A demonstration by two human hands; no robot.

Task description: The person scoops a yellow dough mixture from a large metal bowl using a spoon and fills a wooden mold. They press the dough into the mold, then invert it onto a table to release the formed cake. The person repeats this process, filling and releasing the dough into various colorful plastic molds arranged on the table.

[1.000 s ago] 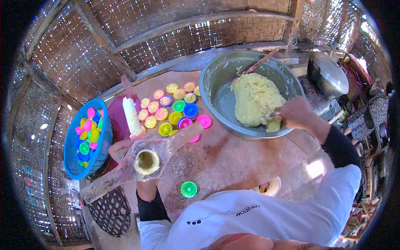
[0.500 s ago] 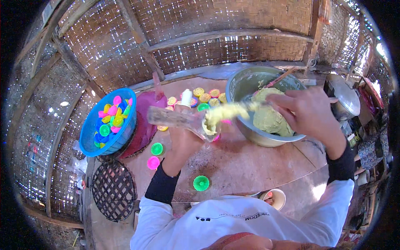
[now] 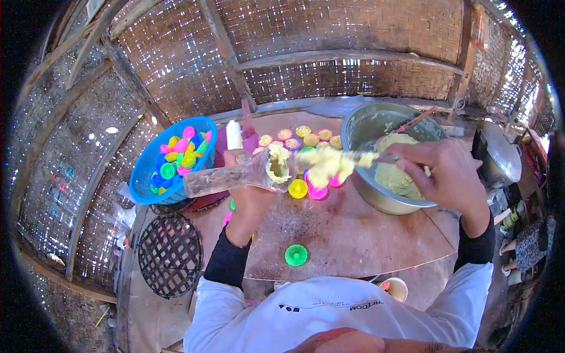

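Woven bamboo walls behind, brown worktable below me. Clear piping bag at centre, mouth folded open, yellow dough inside; my left hand closed round its neck. Right hand at 3 o'clock, fingers pinched on utensil carrying dough lump to bag mouth. Steel bowl of dough just behind at 2. Filled coloured cups at 12. Blue basket of empty cups at 9. Lone green cup at 6. Black wire rack at 8.
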